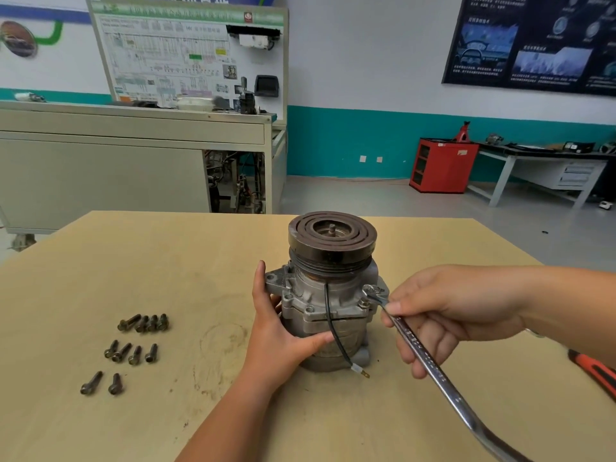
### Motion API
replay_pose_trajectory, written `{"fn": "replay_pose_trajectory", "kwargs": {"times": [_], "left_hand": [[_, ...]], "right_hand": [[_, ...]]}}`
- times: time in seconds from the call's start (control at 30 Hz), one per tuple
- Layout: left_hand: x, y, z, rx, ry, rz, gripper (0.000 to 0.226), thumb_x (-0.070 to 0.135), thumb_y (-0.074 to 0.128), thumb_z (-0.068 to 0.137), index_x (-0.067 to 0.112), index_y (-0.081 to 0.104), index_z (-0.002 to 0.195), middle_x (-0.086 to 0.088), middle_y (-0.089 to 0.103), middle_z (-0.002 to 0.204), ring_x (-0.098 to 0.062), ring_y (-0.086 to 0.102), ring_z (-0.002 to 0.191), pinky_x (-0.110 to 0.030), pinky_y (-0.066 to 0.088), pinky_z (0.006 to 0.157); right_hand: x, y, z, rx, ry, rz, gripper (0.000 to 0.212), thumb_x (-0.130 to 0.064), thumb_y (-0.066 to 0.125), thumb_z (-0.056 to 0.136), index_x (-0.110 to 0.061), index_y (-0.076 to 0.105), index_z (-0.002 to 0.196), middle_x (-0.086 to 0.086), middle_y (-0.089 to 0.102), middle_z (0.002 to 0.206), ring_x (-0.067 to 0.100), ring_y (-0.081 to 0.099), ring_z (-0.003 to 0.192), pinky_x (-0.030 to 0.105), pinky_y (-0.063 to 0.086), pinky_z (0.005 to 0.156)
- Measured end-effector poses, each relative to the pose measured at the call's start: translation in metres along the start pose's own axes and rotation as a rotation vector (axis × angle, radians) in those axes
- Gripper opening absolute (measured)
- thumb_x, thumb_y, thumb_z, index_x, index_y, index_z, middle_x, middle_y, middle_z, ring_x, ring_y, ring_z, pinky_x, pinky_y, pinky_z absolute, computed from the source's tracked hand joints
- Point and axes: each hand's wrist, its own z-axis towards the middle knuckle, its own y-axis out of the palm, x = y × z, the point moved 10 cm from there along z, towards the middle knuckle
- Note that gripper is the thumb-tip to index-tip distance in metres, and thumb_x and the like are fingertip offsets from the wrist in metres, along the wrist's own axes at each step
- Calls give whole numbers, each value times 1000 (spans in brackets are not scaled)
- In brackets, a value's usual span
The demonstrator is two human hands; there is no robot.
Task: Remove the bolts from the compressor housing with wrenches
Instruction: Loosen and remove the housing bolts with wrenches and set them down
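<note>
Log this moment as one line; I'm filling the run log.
left hand: steadies compressor | right hand: holds wrench, head on flange bolt | removed bolts: loose on table

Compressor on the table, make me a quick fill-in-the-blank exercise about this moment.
1. The left hand steadies the ____.
2. The right hand holds a ____ set on a bolt.
3. The loose bolts lie to the ____ of the housing.
4. The black wire hangs down the housing's ____ side.

Answers: compressor; wrench; left; front
</note>
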Motion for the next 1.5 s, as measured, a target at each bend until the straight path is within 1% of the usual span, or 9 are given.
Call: {"fn": "replay_pose_trajectory", "kwargs": {"times": [0.27,0.5,0.6,0.77,0.87,1.03,1.23,1.37,1.5], "left_hand": [[0,0,0,-8,-4,-7,128,47,88,46,71,-5,130,22,38,137,8,43,125,-1,35,93],[-2,0,-1,-15,0,-2,128,47,88,46,68,-4,133,28,36,136,10,42,125,0,34,93],[-1,1,-1,-17,2,-5,128,52,88,44,70,-4,130,30,36,135,10,42,125,0,35,92],[-1,1,-1,-16,-9,-12,125,53,84,44,70,-4,131,29,37,135,11,43,124,0,35,91],[-1,1,0,-15,-3,-10,125,51,85,44,70,-4,130,27,39,135,8,44,124,-2,35,93],[-1,0,-1,-4,3,-6,126,53,85,44,70,-4,131,19,41,140,0,45,128,-13,38,100],[-4,-1,-1,4,1,1,128,56,87,43,68,-3,133,20,40,139,2,45,127,-8,37,97],[-3,-1,-1,9,4,4,129,58,87,42,66,-3,135,18,41,140,1,46,126,-12,38,99],[-5,-1,0,19,-2,12,129,53,88,43,67,-2,134,18,43,137,4,49,121,-5,39,93]], "right_hand": [[8,-1,7,10,74,-35,26,-25,33,102,-10,49,88,2,62,52,14,64,45,21,52,45],[-31,-55,10,167,109,-1026,26,-41,43,97,-23,62,96,-11,58,70,5,56,65,19,44,65],[-45,-67,14,252,-15,-1127,18,-41,46,95,-36,62,101,-14,57,86,2,51,77,19,38,69],[-8,-74,-12,109,101,-658,18,-25,47,98,-22,63,90,-8,67,71,8,68,71,23,52,67],[4,-47,-16,171,-105,-243,17,-24,48,96,-12,55,87,-1,67,69,24,71,68,24,53,59],[29,24,-15,279,-374,250,24,-45,69,73,-23,60,71,5,54,48,18,59,45,29,50,58],[58,43,-5,585,-355,853,22,-18,64,68,-6,62,50,13,36,38,28,48,31,34,45,48],[49,52,14,439,-340,1073,41,-17,48,86,2,57,50,7,26,39,40,60,43,32,45,35],[26,62,25,213,-327,1003,39,-32,50,69,1,67,55,10,37,42,35,61,48,30,47,36]]}}
